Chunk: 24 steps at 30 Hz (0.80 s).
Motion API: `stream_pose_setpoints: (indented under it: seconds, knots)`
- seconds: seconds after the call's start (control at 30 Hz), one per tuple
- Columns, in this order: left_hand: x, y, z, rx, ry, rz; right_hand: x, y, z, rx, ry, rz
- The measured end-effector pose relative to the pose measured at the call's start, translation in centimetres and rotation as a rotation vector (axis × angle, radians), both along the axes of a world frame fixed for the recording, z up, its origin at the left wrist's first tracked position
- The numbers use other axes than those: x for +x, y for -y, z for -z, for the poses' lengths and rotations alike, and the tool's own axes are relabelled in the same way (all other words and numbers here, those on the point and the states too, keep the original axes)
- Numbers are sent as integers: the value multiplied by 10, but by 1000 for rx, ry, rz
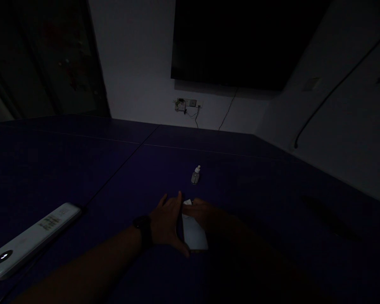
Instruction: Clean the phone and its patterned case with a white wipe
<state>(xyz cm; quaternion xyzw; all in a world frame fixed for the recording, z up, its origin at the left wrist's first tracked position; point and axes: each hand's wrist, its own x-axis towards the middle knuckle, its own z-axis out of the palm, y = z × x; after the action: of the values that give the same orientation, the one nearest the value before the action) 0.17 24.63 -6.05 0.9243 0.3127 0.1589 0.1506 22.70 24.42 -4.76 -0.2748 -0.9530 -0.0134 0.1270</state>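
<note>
A flat, pale smartphone [194, 234] lies on the dark blue surface in front of me. Along its left edge rests my left hand [168, 217], thumb and fingers spread, with the thumb near the lower corner and a dark watch on the wrist. My right hand [204, 211] is closed over the phone's far end. Its fingers press a small white wipe [187, 203] there, partly hidden by the hand. Just beyond both hands stands a small clear bottle [195, 177] with a white cap.
At the left lies a long white power strip-like device [34, 238] with a lit round display and a cable. The dark blue surface [120, 185] has seam lines. Behind are wall sockets [190, 103] with cables and a large dark screen [240, 42]. The room is very dim.
</note>
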Motion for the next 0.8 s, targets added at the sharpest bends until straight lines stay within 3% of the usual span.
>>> stream_pose_setpoints:
  seconds: [0.17, 0.33, 0.43, 0.63, 0.8]
  knots:
    - [0, 0, 1, 10, 10, -1, -2, -4, 2, 49, -46, 31]
    - [-1, -1, -1, -5, 1, 8, 1, -16, 18, 51, 1, -101]
    - [-1, -1, -2, -15, -15, 10, 3, -19, 23, 70, -27, -90]
    - [-2, -1, -1, -6, -16, 13, 0, -16, 17, 124, -92, 6]
    - [-3, -2, -1, -12, -31, 11, 6, -18, 12, 53, -45, -126]
